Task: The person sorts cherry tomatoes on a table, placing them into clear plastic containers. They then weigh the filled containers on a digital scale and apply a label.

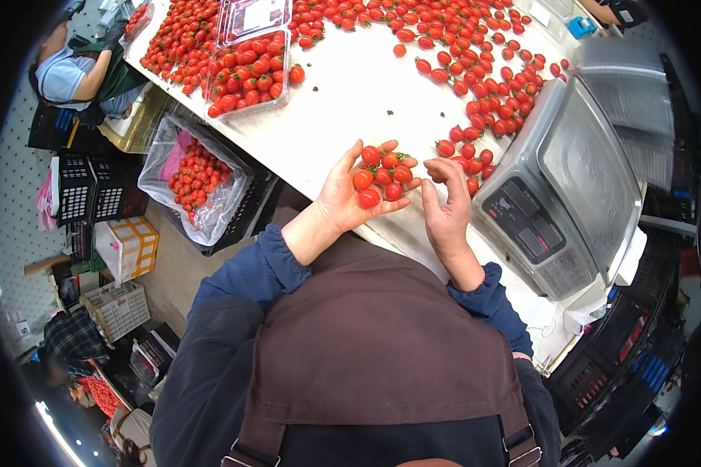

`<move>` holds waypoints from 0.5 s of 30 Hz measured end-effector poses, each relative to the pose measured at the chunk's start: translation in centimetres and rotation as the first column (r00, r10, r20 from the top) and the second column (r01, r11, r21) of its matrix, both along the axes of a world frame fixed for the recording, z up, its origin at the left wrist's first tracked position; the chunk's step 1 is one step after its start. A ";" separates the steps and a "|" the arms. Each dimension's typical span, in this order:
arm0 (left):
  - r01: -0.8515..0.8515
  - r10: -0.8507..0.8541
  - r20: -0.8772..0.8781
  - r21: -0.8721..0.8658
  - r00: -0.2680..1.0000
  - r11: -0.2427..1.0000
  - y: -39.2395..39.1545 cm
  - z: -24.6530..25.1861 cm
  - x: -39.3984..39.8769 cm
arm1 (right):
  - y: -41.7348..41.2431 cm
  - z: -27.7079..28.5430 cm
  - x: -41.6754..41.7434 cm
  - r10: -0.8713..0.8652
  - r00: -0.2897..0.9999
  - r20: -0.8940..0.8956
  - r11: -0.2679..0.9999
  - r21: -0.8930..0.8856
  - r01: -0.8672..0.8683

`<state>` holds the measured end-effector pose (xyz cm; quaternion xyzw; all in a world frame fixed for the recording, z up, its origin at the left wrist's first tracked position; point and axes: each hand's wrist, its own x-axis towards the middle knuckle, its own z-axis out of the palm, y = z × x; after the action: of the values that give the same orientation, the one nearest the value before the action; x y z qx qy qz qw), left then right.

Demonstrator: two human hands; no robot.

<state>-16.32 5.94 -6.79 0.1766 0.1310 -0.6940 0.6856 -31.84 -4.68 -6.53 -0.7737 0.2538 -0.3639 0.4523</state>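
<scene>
Palm up above the table's near edge, my left hand (347,195) cradles several red cherry tomatoes (384,175), some with green stems. Just right of it is my right hand (448,204), fingers curled and thumb apart; no tomato shows in its fingers. Beyond both hands, loose cherry tomatoes (479,87) spread over the white table (350,87), a few lying close to my right fingertips. An open clear plastic clamshell box (277,104) full of tomatoes stands at the upper left, its lid tilted back. One tomato (297,74) lies against the box's right side.
A digital weighing scale (587,169) stands at the right, with stacked clear plastic containers (625,82) behind it. Below the table's left edge is a crate lined with a plastic bag (152,175), holding tomatoes. A person in a blue top (64,76) works at the upper left.
</scene>
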 end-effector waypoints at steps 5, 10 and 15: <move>0.018 -0.018 -0.002 -0.008 1.000 1.000 0.1 -1.0 0.7 | 0.9 -3.4 -0.3 0.011 1.000 0.010 0.961 0.275 -0.014; -0.124 0.123 0.040 0.028 0.992 0.992 0.4 -1.8 1.8 | 0.8 -3.8 0.0 0.030 0.999 -0.042 0.972 0.233 -0.019; -0.263 0.254 0.166 0.034 0.953 0.964 1.2 2.3 4.9 | 0.6 -4.0 -0.5 0.050 0.998 -0.043 0.968 0.249 -0.037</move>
<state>-11.40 7.16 -4.46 0.2323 0.1167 -0.5777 0.7737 -32.35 -4.05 -10.50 -0.7253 0.2912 -0.3002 0.5469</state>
